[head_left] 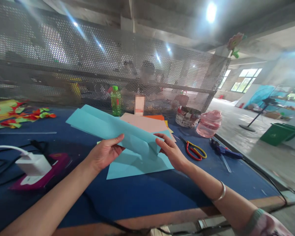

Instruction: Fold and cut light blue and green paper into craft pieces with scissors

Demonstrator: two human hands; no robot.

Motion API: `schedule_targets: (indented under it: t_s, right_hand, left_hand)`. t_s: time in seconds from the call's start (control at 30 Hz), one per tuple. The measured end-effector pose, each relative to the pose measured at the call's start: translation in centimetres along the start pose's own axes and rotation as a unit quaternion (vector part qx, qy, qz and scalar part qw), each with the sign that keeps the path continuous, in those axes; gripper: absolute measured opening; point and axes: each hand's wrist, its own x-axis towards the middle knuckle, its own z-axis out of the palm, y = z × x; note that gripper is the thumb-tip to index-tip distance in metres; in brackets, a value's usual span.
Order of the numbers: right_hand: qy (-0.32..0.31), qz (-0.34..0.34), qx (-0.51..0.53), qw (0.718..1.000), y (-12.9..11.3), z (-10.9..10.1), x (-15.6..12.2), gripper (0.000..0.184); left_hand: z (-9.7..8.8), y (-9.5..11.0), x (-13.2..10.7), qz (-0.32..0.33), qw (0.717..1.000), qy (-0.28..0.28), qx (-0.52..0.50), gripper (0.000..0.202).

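Both my hands hold a folded sheet of light blue paper (118, 129) up above the table, tilted with its left end higher. My left hand (110, 150) pinches its lower edge near the middle, thumb on top. At the right end, my right hand (170, 149) grips the paper between thumb and fingers. Underneath lies another light blue sheet (132, 167) on the blue table. Behind it are a pale pink sheet (145, 124) and an orange sheet (156, 117), partly covered.
Red-and-yellow-handled scissors (196, 151) and a glue gun (225, 151) lie to the right. A pink jar (208, 124), a patterned basket (187, 118) and a green bottle (116, 101) stand behind. At left is a purple power strip (61, 162) with a white charger (34, 165).
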Motion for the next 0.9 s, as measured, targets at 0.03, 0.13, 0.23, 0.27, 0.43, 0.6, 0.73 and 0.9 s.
schedule_targets:
  t_s: [0.03,0.13,0.23,0.27,0.43,0.6,0.73,0.9]
  right_hand:
    - [-0.003,-0.001,0.008,1.0,-0.1,0.1,-0.1,0.046]
    - [-0.047,0.013,0.015,0.999,0.0,0.2,-0.1,0.042]
    - [-0.084,0.042,0.01,0.996,0.7,0.0,-0.1,0.04]
    - [-0.084,0.046,0.003,0.995,1.0,0.0,0.0,0.04]
    - [-0.045,0.002,-0.054,0.998,1.9,-0.5,0.5,0.035]
    - [0.009,-0.051,-0.122,0.991,2.3,-1.5,1.3,0.033]
    - [0.038,-0.071,-0.13,0.988,2.7,-2.4,2.0,0.032]
    - [0.052,-0.06,-0.116,0.99,2.7,-3.0,2.3,0.035]
  left_hand:
    - [0.0,0.0,0.0,0.004,1.0,0.001,0.0,0.037]
    - [0.0,-0.2,0.0,0.008,1.0,0.002,0.005,0.04]
    - [0.1,-0.4,-0.1,0.005,1.0,-0.005,0.014,0.041]
    - [0.1,-0.5,-0.1,0.004,1.0,-0.007,0.015,0.041]
    - [0.4,0.2,-0.1,0.011,1.0,0.005,-0.009,0.031]
    - [0.3,2.4,0.1,0.075,0.989,0.092,-0.084,0.013]
    - [-0.2,3.8,0.4,0.111,0.978,0.136,-0.109,0.016]
    - [-0.7,4.1,0.6,0.085,0.979,0.157,-0.103,0.023]
